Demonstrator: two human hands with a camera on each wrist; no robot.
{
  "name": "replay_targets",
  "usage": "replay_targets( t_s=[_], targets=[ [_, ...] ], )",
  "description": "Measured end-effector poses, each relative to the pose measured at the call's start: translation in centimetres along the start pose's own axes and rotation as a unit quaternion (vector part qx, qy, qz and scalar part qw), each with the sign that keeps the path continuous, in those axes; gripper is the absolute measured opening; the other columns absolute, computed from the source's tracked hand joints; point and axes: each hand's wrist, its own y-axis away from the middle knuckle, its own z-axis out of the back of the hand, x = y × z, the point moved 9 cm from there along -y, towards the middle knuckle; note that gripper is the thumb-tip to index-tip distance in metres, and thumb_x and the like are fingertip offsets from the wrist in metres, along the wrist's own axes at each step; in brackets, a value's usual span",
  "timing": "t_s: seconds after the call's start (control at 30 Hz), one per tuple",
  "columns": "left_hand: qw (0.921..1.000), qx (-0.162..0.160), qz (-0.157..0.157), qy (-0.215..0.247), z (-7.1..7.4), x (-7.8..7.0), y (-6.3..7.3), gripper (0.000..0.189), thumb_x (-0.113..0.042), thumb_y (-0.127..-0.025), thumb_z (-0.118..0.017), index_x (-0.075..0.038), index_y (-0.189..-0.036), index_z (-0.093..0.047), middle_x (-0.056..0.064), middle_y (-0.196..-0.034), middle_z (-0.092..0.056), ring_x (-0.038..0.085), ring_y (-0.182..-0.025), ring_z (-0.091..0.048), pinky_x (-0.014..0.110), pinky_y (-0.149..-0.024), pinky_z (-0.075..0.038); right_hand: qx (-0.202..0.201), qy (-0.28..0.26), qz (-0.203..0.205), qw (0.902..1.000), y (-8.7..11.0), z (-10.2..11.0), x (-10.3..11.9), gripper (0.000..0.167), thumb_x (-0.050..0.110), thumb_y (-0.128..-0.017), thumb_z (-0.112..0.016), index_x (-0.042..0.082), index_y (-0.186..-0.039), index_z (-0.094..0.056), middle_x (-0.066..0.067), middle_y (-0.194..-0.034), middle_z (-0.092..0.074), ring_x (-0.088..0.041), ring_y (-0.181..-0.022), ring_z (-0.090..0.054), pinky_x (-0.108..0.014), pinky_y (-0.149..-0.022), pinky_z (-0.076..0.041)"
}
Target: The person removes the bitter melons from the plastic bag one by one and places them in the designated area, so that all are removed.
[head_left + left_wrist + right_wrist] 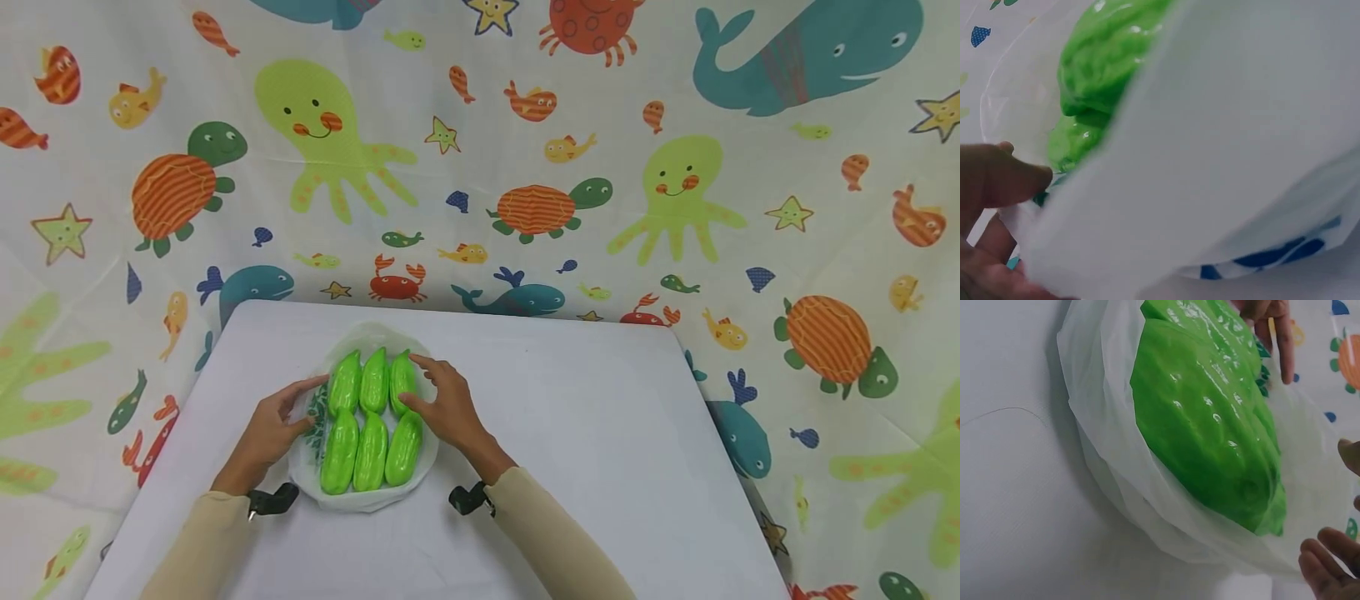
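Several glossy green bumpy gourds (371, 454) lie in two rows on a plate with a dark leaf pattern (317, 417). A translucent white plastic bag (375, 500) spreads around and under them. At its left edge, my left hand (273, 429) holds the bag, thumb over the rim and fingers below; the left wrist view shows this thumb (1013, 181) close up. My right hand (446, 404) is at the right side by the far-right gourd (402, 379), thumb and fingers spread apart. In the right wrist view its fingers (1325, 565) lie beside the bag's edge.
A white table (585, 433) extends to the right of the bag. Behind it hangs a curtain (450, 225) printed with sea animals. Each wrist wears a small black camera (273, 498) near the bag's front.
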Motion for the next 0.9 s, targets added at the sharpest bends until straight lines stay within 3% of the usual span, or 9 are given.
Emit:
replay_targets(
  t_s=[0.27, 0.53, 0.9],
  targets=[
    [0.9999, -0.004, 0.010, 0.008, -0.3, 0.0, 0.0, 0.073, 0.009, -0.093, -0.056, -0.011, -0.163, -0.043, 0.017, -0.176, -0.026, 0.046, -0.165, -0.014, 0.071, -0.130, -0.016, 0.046, 0.023, -0.032, 0.9981, -1.4, -2.1, -0.9, 0.067, 0.030, -0.097, -0.078, 0.023, -0.158, -0.051, -0.008, -0.149, -0.060, -0.025, -0.132, -0.062, -0.039, -0.106, -0.059],
    [0.9999, -0.009, 0.010, 0.009, -0.2, 0.0, -0.1, 0.073, 0.010, -0.093, -0.053, -0.008, -0.163, -0.042, 0.015, -0.176, -0.027, 0.043, -0.165, -0.016, 0.068, -0.131, -0.018, 0.049, 0.045, -0.055, 0.9963, -2.1, -3.1, -1.5, 0.065, 0.030, -0.097, -0.078, 0.022, -0.156, -0.053, -0.007, -0.149, -0.060, -0.025, -0.139, -0.058, -0.045, -0.116, -0.053],
    [0.9999, -0.011, 0.006, 0.004, -0.1, 0.0, 0.0, 0.073, 0.010, -0.093, -0.053, -0.007, -0.163, -0.042, 0.016, -0.175, -0.028, 0.043, -0.165, -0.017, 0.066, -0.132, -0.018, 0.046, 0.057, -0.068, 0.9950, -2.3, -3.9, -1.5, 0.065, 0.028, -0.094, -0.081, 0.018, -0.154, -0.056, -0.008, -0.146, -0.063, -0.025, -0.135, -0.061, -0.044, -0.116, -0.053]
  ],
)
